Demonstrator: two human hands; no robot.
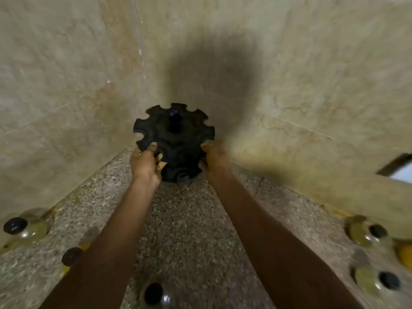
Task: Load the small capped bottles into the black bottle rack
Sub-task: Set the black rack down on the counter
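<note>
Left hand (146,162) and right hand (210,156) gripping black rack (176,139) in corner, capped bottles (367,234) scattered on speckled counter (189,219)

Two bare forearms are seen, entering from the bottom edge of the head view; no sleeves are worn as far as the frame shows; nothing is worn on either wrist; no rings, watch or gloves are seen on the left hand (146,162) or the right hand (213,156); fingers are blurred, so nails and finer detail cannot be made out; a pale, yellowish smear or dust is seen on the left hand's fingers (158,157), its nature cannot be told; the right hand is partly in shadow; the upper arms and the rest of the body are cut off by the frame.
</note>
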